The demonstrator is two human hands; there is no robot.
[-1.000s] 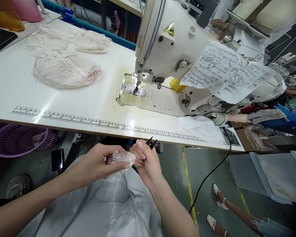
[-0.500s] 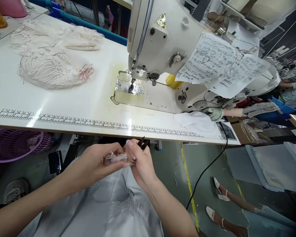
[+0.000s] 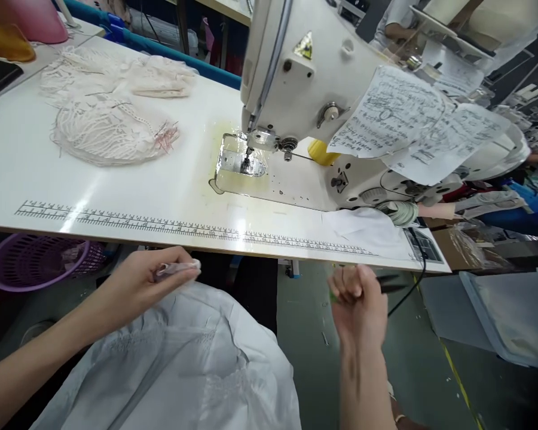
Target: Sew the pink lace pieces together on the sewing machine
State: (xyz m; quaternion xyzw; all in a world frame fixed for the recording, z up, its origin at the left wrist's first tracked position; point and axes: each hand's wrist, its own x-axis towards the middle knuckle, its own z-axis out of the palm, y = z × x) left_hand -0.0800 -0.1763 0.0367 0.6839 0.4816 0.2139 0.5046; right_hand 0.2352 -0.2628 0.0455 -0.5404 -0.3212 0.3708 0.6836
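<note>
My left hand (image 3: 150,280) pinches a small piece of pale fabric (image 3: 170,270) between thumb and fingers, in front of the table's near edge. Far to the right, my right hand (image 3: 361,298) is closed around thread snips (image 3: 392,283). Their dark blades stick out past the thumb side, and a bit of green shows at the fingers; most of the handle is hidden. White cloth (image 3: 206,358) covers my lap below both hands. Beyond the edge stands a sewing machine (image 3: 309,77) with its needle area (image 3: 246,161) uncovered.
Pale fringed fabric pieces (image 3: 107,131) lie on the table's left part, behind a printed ruler (image 3: 161,227). White cloth (image 3: 363,226) rests at the right. A purple basket (image 3: 40,269) sits below left, and a translucent bin (image 3: 506,316) stands at right. A cable (image 3: 406,298) hangs near my right hand.
My hands were together over my lap; now they are wide apart. The right hand has swung right with the snips, and the left has drawn back left with the fabric. The view has shifted slightly.
</note>
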